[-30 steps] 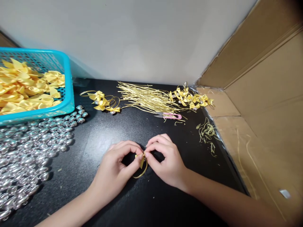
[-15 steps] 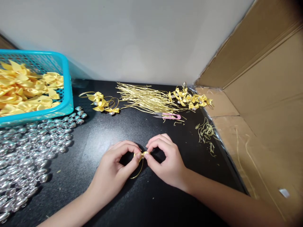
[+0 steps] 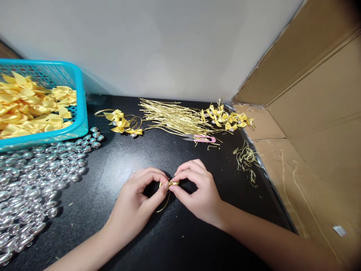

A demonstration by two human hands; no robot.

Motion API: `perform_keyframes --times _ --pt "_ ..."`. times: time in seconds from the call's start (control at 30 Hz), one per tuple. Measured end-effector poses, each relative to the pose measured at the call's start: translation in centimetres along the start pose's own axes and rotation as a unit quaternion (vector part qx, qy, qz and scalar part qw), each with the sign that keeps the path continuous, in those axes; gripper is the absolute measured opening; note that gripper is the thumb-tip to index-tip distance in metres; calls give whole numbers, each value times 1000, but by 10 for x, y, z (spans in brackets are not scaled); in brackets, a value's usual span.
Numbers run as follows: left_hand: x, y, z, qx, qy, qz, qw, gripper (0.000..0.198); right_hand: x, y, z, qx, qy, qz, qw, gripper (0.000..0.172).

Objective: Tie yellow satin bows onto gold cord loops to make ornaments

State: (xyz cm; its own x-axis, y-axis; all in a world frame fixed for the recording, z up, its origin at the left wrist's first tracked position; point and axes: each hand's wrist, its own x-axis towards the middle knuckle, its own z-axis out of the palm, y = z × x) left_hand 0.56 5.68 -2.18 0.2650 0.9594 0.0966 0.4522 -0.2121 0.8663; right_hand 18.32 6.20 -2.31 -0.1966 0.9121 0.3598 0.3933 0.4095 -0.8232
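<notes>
Between my two hands, low over the black table, is a small yellow ribbon bow [image 3: 174,183]. My left hand [image 3: 142,194] pinches its left side between thumb and fingertips. On the right side, my right hand [image 3: 197,190] grips it with thumb and forefinger. A thin gold cord [image 3: 164,207] hangs in a curve below the bow, by the left thumb. Fingertips cover much of the bow, so I cannot tell whether a bead is on it.
A blue basket [image 3: 81,98] of yellow bows [image 3: 31,105] stands at left. Silver beads [image 3: 42,177] spread before it. Gold cords [image 3: 175,116] lie at the back, between bow clusters [image 3: 121,124], [image 3: 225,116]. Pink thread snips [image 3: 204,139] and cord scraps [image 3: 245,156] lie nearer. Cardboard [image 3: 316,113] borders the right.
My right thumb and fingertips have shifted slightly left along the bow, and more of its right loop shows. My left hand stays nearly still.
</notes>
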Motion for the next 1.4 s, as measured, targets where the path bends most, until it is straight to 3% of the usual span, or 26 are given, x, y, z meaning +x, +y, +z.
perform_keyframes --times 1.23,1.4 --pt "1 3 -1 65 -17 52 996 4 0 0 -6 15 -20 4 1000 9" --pt "0 2 0 69 -11 55 996 5 -1 -1 -7 8 -41 6 999 21"
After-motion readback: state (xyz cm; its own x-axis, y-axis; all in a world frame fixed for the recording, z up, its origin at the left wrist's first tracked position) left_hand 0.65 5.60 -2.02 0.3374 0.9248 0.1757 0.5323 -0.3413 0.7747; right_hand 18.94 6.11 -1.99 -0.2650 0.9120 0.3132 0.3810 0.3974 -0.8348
